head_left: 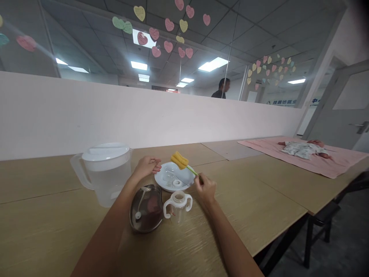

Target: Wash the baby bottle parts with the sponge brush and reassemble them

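Observation:
A sponge brush with a yellow head and a thin green handle is in my right hand, fingers closed round the handle. Its head is held above the far rim of a white bowl. In the bowl lie clear and white bottle parts. My left hand hovers by the bowl's left rim, fingers loosely bent and nothing visible in them. Nearer to me stands a clear baby bottle with two white handles, its top uncovered. Left of it, a metal kidney dish holds a straw with a weighted end.
A lidded plastic pitcher stands left of my left forearm. Far right on the table, a baby doll in patterned clothes lies on a pink cloth. Behind the table runs a low white wall with glass above; a person is beyond it. A black stool is at right.

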Motion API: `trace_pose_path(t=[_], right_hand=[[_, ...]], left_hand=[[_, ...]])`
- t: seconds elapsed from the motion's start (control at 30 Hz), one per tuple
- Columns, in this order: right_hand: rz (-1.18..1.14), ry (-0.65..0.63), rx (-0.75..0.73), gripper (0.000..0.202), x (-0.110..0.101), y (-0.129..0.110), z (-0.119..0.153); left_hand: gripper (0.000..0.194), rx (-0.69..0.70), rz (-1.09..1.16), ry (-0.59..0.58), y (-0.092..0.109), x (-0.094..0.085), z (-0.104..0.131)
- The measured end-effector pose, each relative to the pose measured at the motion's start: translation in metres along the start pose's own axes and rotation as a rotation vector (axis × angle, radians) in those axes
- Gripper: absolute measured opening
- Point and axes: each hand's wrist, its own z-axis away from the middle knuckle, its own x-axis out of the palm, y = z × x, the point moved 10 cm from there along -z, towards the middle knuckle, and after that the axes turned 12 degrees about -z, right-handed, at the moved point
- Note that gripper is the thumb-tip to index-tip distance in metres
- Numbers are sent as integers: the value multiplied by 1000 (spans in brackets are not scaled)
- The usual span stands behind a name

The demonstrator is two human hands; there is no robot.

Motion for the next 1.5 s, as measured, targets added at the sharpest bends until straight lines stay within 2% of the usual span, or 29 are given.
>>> trace_pose_path(t=[0.17,0.33,0.5,0.57,0.67,0.73,0.77,0.97,1.03,1.1,1.17,1.3,1.4,1.5], right_hand=[[5,11,-9,32,0,0,0],[5,1,6,32,0,2,1],[7,-1,0,32,1,1,1],[10,-2,-4,32,1,1,1],[14,-3,2,32,2,1,1],[19,-4,7,32,2,2,1],[21,-7,7,32,3,2,1],[1,-17,5,32,4,2,1],[-1,-16,3,33,4,1,0],[1,-11,2,33,4,1,0],[2,-7,2,33,4,0,-1],[10,-8,8,33,4,1,-1],[16,-11,19,32,5,3,-1],[4,-12,25,32,6,4,0]], left_hand=[[37,12,308,-160,15,7,13],[47,69,360,-144,25,0,19],[56,117,326,-62,24,-8,15],[55,125,215,27,20,-13,11],[45,122,-298,189,15,-17,5],[35,135,-586,205,13,-7,0],[30,151,-652,180,12,2,-2],[17,268,-704,-29,3,62,-7],[22,285,-703,-49,1,73,-8],[24,291,-686,-40,2,77,-8],[21,293,-658,-7,4,73,-8],[15,305,-574,91,17,56,-7],[18,336,-495,138,31,42,-4],[20,381,-311,189,49,24,3]])
